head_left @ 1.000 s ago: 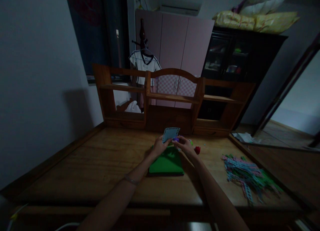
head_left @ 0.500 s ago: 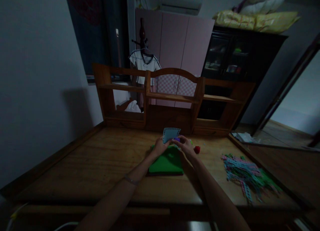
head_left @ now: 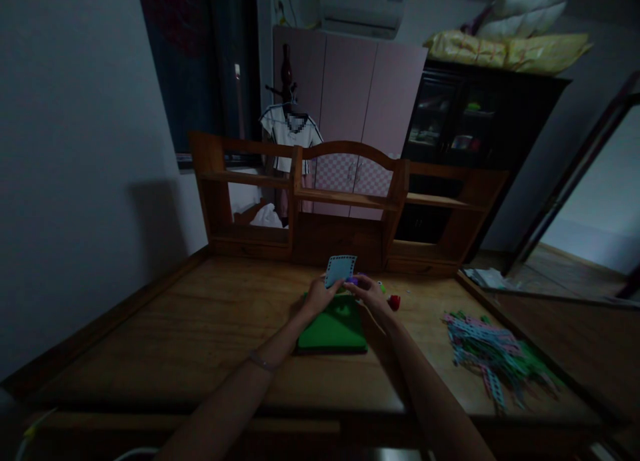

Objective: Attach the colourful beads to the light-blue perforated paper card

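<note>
My left hand [head_left: 319, 296] is closed on a light blue piece [head_left: 339, 270] with a row of dark marks or holes along its edge, held up above the table. Close beside it, my right hand [head_left: 369, 294] pinches a small purple object [head_left: 353, 281] at the lower right edge of the blue piece; its exact kind is too small to make out. Under both hands lies a flat green pad or stack of sheets [head_left: 334, 331]. A small red object [head_left: 395, 302] rests just right of my right hand, with a bright green bit [head_left: 383, 286] behind it.
On the right of the wooden table [head_left: 210, 321] lies a tangled heap of blue, pink and green strips [head_left: 490, 348]. A wooden shelf unit [head_left: 345, 194] runs along the back edge. White papers or bags [head_left: 487, 278] lie beyond the right edge.
The view has tipped up slightly. The light blue piece has turned a little and the purple object sits slightly closer to it; both hands keep their hold.
</note>
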A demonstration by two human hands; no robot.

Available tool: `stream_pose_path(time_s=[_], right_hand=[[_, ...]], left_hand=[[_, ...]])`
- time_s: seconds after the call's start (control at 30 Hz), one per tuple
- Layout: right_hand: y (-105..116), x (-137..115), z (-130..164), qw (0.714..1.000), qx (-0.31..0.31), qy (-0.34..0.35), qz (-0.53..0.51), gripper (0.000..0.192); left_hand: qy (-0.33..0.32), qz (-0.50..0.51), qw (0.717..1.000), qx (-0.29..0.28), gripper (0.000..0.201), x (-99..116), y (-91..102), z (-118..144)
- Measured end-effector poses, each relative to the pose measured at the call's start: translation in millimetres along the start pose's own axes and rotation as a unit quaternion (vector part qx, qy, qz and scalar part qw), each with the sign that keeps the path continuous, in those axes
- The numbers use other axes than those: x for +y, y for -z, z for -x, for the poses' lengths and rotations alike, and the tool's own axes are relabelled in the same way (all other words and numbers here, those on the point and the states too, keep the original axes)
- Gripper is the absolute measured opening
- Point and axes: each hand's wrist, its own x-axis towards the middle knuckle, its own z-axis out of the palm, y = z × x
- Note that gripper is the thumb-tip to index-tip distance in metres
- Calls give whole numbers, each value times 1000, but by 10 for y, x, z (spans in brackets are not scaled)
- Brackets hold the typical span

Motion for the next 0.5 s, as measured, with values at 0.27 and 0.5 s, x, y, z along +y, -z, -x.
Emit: stream_pose_path(time_s=[0.27, 0.5], right_hand=[[77, 3, -51, 997, 68, -16, -41, 42], [140, 118, -162, 985, 104, -47, -129, 60]], left_hand=[[32, 12, 999, 19, 40, -68, 22, -44], [49, 21, 998, 21, 41, -79, 27, -38]])
